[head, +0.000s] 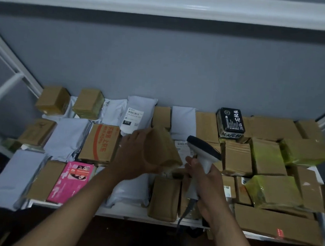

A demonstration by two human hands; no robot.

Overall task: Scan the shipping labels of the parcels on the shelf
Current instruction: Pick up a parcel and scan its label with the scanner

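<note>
Dim grey wall behind, white metal shelf (121, 211) in front of me, packed with parcels lying flat in rough rows. My left hand (132, 155) grips a plain brown cardboard parcel (162, 149), lifted above the shelf and tilted, fingers curled round its left side; no label shows on the faces I see. My right hand (204, 183) is wrapped round the handle of a white handheld barcode scanner with dark head (203, 152), head pointing up-left toward the lifted parcel, grey cable hanging down off the handle.

Just beside the scanner head, a white shipping label with barcode (181, 146) lies on a parcel below, text too small to read. Back row: white poly mailer with printed label (136, 116), black box reading "010". Right of it, black box with white Chinese characters (230, 122). Left middle: brown carton with orange Chinese print (101, 142). Front left: pink printed box (72, 181), writing unreadable. Right side: yellow-green taped cardboard parcels (269, 159), several stacked and overlapping.
</note>
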